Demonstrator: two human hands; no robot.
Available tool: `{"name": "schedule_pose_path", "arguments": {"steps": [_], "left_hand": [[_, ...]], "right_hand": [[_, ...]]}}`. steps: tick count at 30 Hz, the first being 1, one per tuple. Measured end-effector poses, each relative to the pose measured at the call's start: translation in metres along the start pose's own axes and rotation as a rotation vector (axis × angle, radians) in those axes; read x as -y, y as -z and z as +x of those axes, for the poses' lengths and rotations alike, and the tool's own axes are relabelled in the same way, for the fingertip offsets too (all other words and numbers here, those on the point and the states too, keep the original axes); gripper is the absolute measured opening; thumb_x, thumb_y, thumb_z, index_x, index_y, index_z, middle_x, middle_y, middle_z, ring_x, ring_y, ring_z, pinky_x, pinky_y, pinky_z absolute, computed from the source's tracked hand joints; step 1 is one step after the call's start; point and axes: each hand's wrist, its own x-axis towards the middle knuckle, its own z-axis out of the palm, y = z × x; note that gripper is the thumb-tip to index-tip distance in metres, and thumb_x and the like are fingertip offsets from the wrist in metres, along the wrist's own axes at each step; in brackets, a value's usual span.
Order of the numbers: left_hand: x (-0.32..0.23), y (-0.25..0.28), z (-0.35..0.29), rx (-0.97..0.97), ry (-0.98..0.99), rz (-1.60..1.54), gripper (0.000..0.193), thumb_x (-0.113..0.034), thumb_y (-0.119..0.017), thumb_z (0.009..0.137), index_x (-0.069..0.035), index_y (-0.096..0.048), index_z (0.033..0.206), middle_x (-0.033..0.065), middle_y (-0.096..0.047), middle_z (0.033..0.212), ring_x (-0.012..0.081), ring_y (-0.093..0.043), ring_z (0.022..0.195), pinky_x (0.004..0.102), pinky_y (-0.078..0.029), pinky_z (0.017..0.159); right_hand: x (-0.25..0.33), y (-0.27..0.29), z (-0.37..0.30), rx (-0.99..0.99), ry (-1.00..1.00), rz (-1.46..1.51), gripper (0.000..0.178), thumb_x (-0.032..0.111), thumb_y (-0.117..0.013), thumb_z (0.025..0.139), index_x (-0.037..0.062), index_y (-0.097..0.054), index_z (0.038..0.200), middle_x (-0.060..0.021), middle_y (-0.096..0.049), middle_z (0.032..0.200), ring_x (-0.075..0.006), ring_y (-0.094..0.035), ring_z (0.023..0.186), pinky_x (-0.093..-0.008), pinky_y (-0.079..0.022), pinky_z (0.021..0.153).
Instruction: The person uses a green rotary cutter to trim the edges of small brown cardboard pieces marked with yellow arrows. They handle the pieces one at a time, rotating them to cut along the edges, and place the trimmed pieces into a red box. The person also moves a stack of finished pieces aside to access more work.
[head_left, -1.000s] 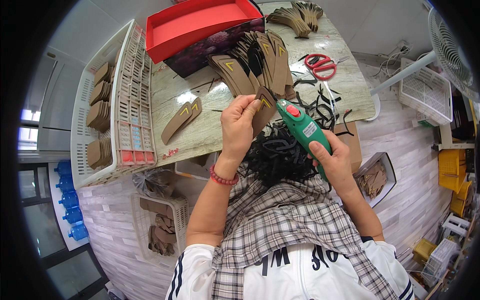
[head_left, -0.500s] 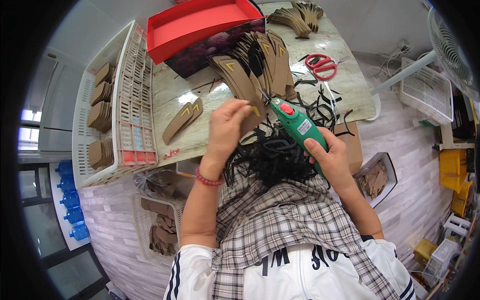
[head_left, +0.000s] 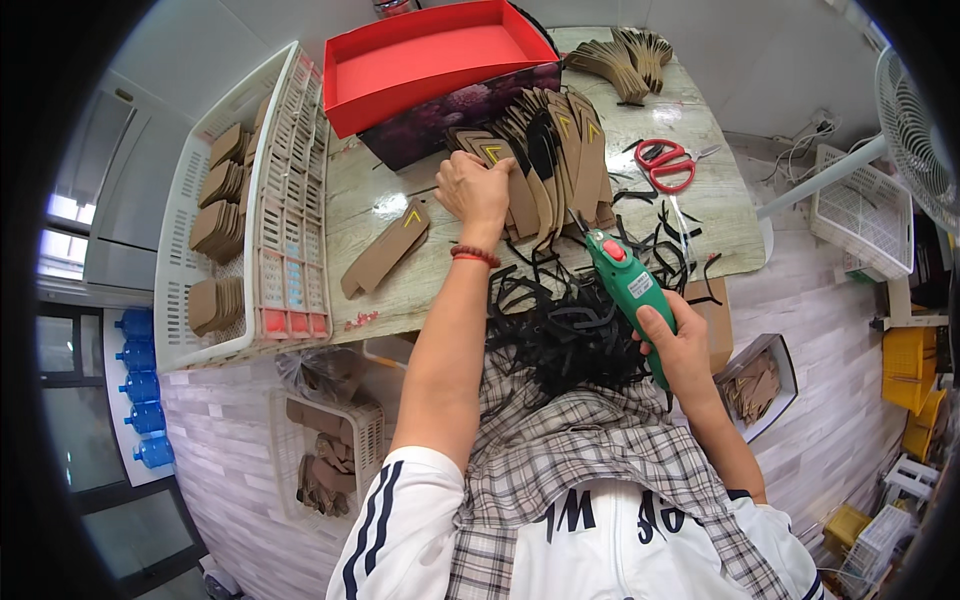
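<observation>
My left hand [head_left: 474, 190] reaches forward over the table to the near left side of a fanned stack of brown, curved fabric-like pieces [head_left: 570, 150] with yellow angled marks. Its fingers are curled, thumb against the leftmost piece by its yellow mark; the fingertips are partly hidden. My right hand [head_left: 677, 345] grips green handheld electric scissors [head_left: 632, 280] with a red button, their tip beside the stack's near end. Left of the stack, a few marked brown pieces [head_left: 385, 250] lie overlapping. Black strip offcuts [head_left: 560, 325] are heaped at the table's front edge and over my lap.
Red-handled scissors [head_left: 667, 167] lie right of the stack. A red open box [head_left: 430, 60] stands behind it, near more brown bundles [head_left: 610, 68]. At left is a white crate [head_left: 285, 200] of brown pieces. Floor bins [head_left: 370, 430] and a fan [head_left: 915, 120] flank the table.
My left hand has moved forward from the electric scissors' tip to the stack, without the brown piece it held. The pile at left looks fuller. The scene has shifted slightly in view.
</observation>
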Motion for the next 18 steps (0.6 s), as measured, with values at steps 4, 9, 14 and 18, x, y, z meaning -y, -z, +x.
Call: {"name": "schedule_pose_path", "arguments": {"steps": [4,9,14,18], "left_hand": [[0.001,-0.017,-0.003,-0.036,0.153,-0.112,0.038,-0.033,-0.082,0.064,-0.009,-0.061,0.085,0.0084,-0.059,0.097,0.028,-0.052,0.102,0.0438,-0.034,0.092],[-0.009,-0.035,-0.014,-0.208,0.212,-0.129,0.038,-0.031,-0.081,0.065,-0.009,-0.061,0.088,0.0071,-0.059,0.098,0.0277,-0.052,0.103,0.0442,-0.034,0.093],[-0.01,-0.029,-0.007,-0.173,0.284,-0.262,0.031,-0.021,-0.081,0.068,-0.005,-0.062,0.087,0.0057,-0.059,0.088,0.0215,-0.058,0.083,0.0373,-0.043,0.082],[-0.004,-0.004,-0.014,-0.203,0.138,-0.917,0.016,-0.005,-0.071,0.079,-0.001,-0.056,0.084,0.0023,-0.057,0.076,0.0116,-0.051,0.064,0.0253,-0.044,0.06]], "right_hand": [[-0.004,0.0,0.002,-0.011,-0.017,0.007,0.031,0.026,-0.066,0.088,-0.0001,-0.061,0.105,0.0,-0.058,0.071,-0.0047,-0.049,0.057,-0.0197,-0.041,0.051],[-0.006,-0.005,0.007,0.007,-0.009,0.031,0.031,0.026,-0.066,0.088,0.0001,-0.061,0.105,0.0003,-0.057,0.071,-0.0045,-0.049,0.058,-0.0197,-0.04,0.051],[-0.004,-0.005,0.008,0.004,-0.017,0.039,0.032,0.026,-0.066,0.088,0.0002,-0.061,0.106,0.0007,-0.057,0.071,-0.0043,-0.048,0.058,-0.0197,-0.041,0.052],[0.001,-0.006,0.01,-0.015,0.0,0.01,0.033,0.026,-0.067,0.088,0.0003,-0.061,0.107,0.0009,-0.057,0.071,-0.0042,-0.048,0.058,-0.0197,-0.041,0.052]]}}
